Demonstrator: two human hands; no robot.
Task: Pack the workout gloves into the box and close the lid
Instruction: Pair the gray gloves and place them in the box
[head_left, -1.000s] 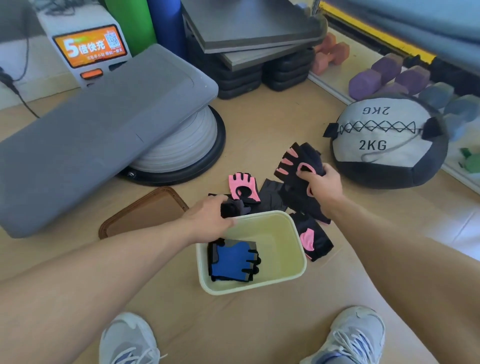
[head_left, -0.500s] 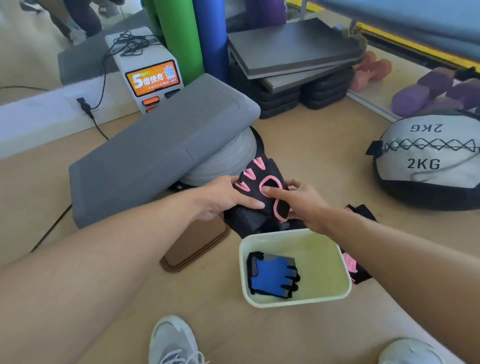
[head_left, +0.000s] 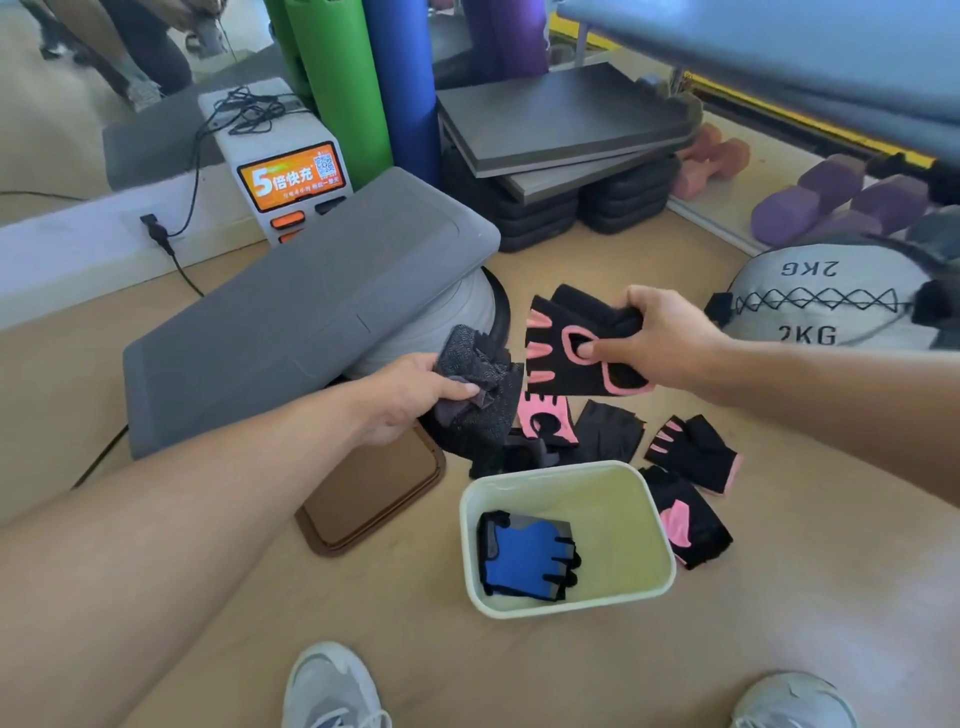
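Note:
A pale green box (head_left: 647, 582) stands open on the floor with a blue and black glove (head_left: 524, 556) inside it. My right hand (head_left: 660, 338) holds a black and pink glove (head_left: 566, 348) up above the floor. My left hand (head_left: 410, 400) grips a dark grey glove (head_left: 480, 384) beside it. Several more black and pink gloves lie behind and right of the box, one of them (head_left: 693, 452) at its far right corner. A brown lid (head_left: 369, 493) lies flat on the floor left of the box.
A grey step board (head_left: 291, 322) leans on a white balance dome to the left. A 2 kg medicine ball (head_left: 826, 306) sits at the right. Purple dumbbells (head_left: 826, 197), stacked step platforms (head_left: 566, 135) and a charging kiosk (head_left: 291, 171) stand behind. My shoes (head_left: 332, 686) are at the bottom.
My hands have parted: the right one moved right with the black and pink glove, the left one now holds a dark grey glove. The view has shifted.

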